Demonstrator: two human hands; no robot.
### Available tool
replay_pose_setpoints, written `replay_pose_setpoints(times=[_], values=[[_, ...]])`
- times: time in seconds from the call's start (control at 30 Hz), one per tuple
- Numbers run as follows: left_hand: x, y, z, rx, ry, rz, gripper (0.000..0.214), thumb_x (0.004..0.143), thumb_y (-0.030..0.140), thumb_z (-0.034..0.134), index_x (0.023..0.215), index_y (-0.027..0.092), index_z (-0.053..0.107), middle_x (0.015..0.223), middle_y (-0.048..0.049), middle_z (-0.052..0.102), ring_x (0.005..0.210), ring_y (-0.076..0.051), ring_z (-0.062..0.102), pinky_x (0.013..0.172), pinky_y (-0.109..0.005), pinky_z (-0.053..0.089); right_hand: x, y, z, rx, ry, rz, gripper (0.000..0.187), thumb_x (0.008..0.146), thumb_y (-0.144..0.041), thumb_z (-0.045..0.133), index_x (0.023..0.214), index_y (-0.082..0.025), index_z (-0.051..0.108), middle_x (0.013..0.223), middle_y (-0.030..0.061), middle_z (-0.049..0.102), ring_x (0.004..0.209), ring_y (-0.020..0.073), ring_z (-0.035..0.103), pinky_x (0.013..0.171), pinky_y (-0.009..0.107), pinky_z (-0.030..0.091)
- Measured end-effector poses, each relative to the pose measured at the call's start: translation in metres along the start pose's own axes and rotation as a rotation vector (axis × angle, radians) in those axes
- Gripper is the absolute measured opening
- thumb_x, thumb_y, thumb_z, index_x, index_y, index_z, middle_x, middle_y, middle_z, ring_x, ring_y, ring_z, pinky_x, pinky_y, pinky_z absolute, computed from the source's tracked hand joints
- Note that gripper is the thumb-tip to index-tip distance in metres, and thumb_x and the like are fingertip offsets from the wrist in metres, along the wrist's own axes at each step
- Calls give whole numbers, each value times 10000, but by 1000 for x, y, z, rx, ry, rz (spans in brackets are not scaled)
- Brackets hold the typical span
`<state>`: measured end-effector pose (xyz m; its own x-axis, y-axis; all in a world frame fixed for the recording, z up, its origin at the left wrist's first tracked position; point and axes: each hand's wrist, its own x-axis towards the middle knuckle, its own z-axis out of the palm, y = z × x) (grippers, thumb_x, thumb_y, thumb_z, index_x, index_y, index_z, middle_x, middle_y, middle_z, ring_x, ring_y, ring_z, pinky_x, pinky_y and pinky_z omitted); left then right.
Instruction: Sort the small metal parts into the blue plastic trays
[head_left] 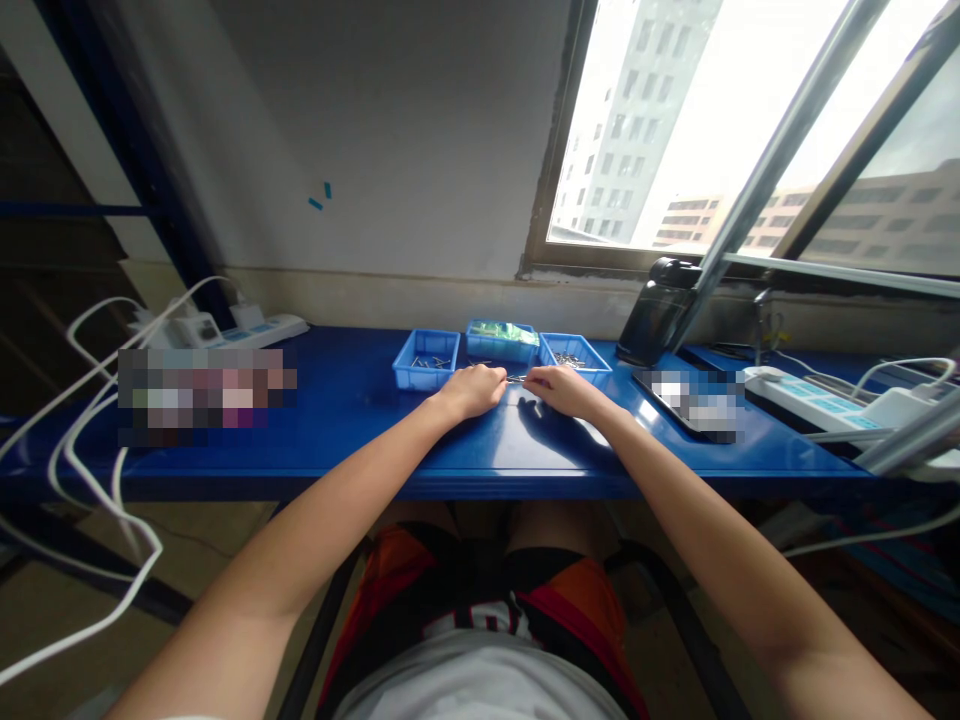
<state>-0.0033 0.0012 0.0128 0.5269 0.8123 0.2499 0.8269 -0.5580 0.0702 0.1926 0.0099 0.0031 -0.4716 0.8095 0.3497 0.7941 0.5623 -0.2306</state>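
My left hand (478, 390) is closed over the table, its fingertips toward the right hand. Facing it, my right hand (559, 388) is closed too, thumb and fingers pinched together. Between the two sets of fingertips shows a thin, shiny metal piece (516, 379), too small to name. Behind the left hand stands a blue bin (416, 379) with a few thin metal pieces. Another blue bin (596, 376), behind the right hand, holds many small metal pieces. Between these stands a third blue bin (495, 350) with a green packet (504, 332) on top.
The blue table (337, 400) runs along a wall below a window. At right are a black bottle (652, 315), a partly blurred flat device (686, 405) and a power strip (810, 395). At left, white cables (71, 440) hang beside another power strip (266, 330) and a pixelated area.
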Motion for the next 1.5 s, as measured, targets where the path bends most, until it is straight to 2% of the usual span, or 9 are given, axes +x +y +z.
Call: replay_pose_setpoints(times=[0.37, 0.9, 1.2, 1.37, 1.5], values=[[0, -1, 0, -15, -8, 27, 144, 815, 296, 465, 858, 212, 574, 890, -54, 659, 818, -215, 624, 677, -267, 451, 0, -4, -1, 62, 1, 4, 142, 765, -266, 536, 756, -185, 652, 682, 9, 646, 620, 117, 550, 613, 214, 390], [1, -2, 0, -3, -15, 24, 131, 810, 293, 479, 866, 210, 562, 879, -51, 657, 794, -205, 623, 666, -257, 444, 0, -4, -1, 61, -16, -1, 133, 764, -266, 541, 747, -188, 647, 659, 1, 636, 602, 111, 546, 596, 208, 387], [-1, 0, -2, -45, 49, 40, 216, 867, 355, 410, 951, 219, 556, 883, -53, 657, 809, -215, 626, 677, -274, 451, 0, 2, 1, 46, -49, -41, 185, 801, -299, 512, 791, -192, 662, 726, 16, 666, 641, 124, 573, 618, 215, 392], [2, -1, 1, -123, 140, 133, 224, 861, 349, 425, 993, 231, 563, 939, -27, 640, 853, -191, 613, 705, -257, 458, -1, 0, 0, 82, -39, -45, 222, 832, -314, 472, 841, -190, 656, 737, 20, 674, 653, 129, 581, 622, 218, 395], [4, -3, 4, -169, 165, 179, 199, 842, 291, 447, 979, 232, 578, 941, -13, 635, 857, -173, 607, 714, -245, 460, -1, -5, -2, 136, -45, -37, 241, 838, -317, 459, 865, -182, 657, 721, 22, 673, 636, 124, 582, 624, 214, 405]])
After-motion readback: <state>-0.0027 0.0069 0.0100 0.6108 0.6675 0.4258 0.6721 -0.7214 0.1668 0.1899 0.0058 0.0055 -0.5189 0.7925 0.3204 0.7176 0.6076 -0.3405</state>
